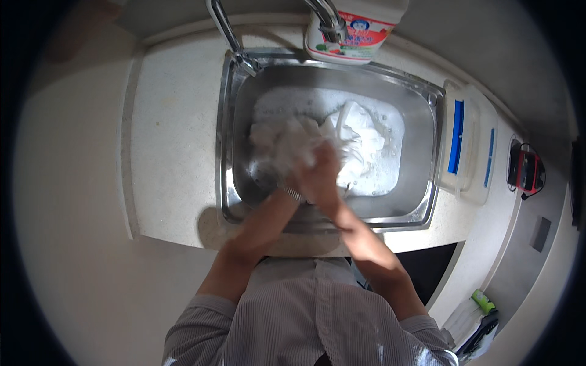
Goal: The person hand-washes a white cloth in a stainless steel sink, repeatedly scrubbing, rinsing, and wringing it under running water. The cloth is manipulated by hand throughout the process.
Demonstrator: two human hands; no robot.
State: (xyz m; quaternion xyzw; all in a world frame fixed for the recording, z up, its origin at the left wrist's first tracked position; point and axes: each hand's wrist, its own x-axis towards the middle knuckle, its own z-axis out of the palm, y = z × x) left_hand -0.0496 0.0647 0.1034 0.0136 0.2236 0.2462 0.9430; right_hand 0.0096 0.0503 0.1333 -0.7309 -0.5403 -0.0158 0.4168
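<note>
A white cloth point(359, 132) lies bunched in sudsy water inside the stainless steel sink point(417, 137). Over the sink's middle, my left hand point(300, 176) and my right hand point(325, 171) are pressed together, blurred by motion, with bunched wet white fabric between and above them. A metal band circles my left wrist. My right hand overlaps the left, so the fingers of both are largely hidden. Whether the gripped fabric joins the cloth at the right cannot be told.
A chrome faucet point(334, 29) hangs over the sink's back edge, near a large labelled plastic jug point(316, 45). Clear plastic containers with blue clips point(469, 183) stand right of the sink. Farther right are a red and black device point(526, 169) and a green-capped item point(483, 302).
</note>
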